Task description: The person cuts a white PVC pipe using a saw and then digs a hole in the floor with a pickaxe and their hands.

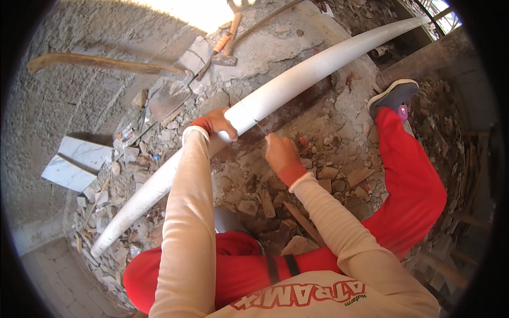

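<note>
A long white pipe [297,87] runs diagonally over rubble, from lower left to upper right. My left hand [216,123] is closed round it near the middle. My right hand [281,155], just below the pipe, is closed on a thin tool [261,126], which reaches to the pipe's surface a little right of my left hand. A thin line crosses the pipe there; whether it is part of the tool or a cut, I cannot tell.
A shovel [106,62], a hammer [225,59] with an orange-handled tool beside it, and marble tile pieces [71,172] lie around. A curved rebar [265,18] and a thick rusty pipe [424,61] are at the back. My shoe [395,94] rests on broken concrete [350,122].
</note>
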{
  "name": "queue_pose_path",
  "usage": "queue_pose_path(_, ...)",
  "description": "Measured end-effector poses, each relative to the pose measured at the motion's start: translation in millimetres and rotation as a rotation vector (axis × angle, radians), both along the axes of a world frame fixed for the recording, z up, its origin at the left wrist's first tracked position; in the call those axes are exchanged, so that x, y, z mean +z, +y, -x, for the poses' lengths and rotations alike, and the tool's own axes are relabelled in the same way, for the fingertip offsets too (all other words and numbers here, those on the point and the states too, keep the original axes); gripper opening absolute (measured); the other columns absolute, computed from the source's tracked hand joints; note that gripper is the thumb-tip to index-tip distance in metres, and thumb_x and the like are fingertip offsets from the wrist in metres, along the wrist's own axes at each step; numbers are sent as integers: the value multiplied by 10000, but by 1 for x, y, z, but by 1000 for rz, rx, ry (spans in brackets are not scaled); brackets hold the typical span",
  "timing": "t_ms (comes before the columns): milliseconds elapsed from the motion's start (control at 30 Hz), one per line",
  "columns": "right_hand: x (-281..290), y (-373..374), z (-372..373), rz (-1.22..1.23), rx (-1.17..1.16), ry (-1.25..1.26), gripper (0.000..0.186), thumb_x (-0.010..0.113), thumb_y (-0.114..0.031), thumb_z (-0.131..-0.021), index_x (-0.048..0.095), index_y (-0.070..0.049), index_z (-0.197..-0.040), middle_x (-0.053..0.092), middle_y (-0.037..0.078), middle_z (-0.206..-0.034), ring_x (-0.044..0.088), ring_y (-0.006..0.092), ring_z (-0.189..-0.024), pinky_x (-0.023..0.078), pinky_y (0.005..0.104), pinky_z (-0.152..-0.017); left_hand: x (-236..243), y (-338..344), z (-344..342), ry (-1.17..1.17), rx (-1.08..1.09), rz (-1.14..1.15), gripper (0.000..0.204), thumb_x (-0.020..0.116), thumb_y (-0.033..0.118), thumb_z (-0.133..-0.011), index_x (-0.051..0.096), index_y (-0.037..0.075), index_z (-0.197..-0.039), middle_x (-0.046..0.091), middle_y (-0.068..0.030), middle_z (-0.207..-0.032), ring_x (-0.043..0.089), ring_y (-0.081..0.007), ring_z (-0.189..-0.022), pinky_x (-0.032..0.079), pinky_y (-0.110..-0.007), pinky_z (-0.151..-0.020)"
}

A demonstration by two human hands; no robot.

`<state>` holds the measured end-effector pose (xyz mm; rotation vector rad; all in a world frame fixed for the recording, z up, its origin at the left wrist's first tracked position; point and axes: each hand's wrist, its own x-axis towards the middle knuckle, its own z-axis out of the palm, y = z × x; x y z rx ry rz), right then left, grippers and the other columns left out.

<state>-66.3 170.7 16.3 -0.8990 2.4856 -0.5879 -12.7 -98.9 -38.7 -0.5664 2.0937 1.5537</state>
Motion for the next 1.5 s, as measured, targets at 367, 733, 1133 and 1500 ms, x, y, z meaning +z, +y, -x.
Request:
queue_pose_path(367,-9,-30,14,36,-93,-61,259,529,-250,-994,684,-50,-936,701,229,-875,672,444,-875,532,526,-781,34,30,-9,156,121,338,797,903,281,-470,629,32,-1176,706,-160,-1060,667,-282,-1004,509,-355,-900)
queue_pose_path(733,-44,-5,54,367,-443,-451,518,426,-394,-1013,733,23,-1015,739,208,-882,706,372,-800,539,461,-803,58,81,-54,169,266,990,964,920,480,-536,536,162,-1361,616,-123,-1294,566,-314,-1228,373,-493,-1054)
queue_pose_path(1133,-43,-27,57,435,-219,-244,294,560,-221,-923,732,-8,-1032,741,190,-886,719,338,-819,554,407,-789,34,168,-47,378,1354,1017,661,879,192,-619,569,96,-1195,567,-126,-1166,535,-346,-1117,388,-486,-999)
queue_pose_path(1500,-51,-38,22,229,-123,-224,322,536,-296,-991,654,-7,-1068,719,180,-858,677,229,-613,540,385,-647,-36,167,-57,748,2277,-1287,554,497,346,-866,466,131,-1376,499,-54,-1427,491,-247,-1266,355,-411,-1052)
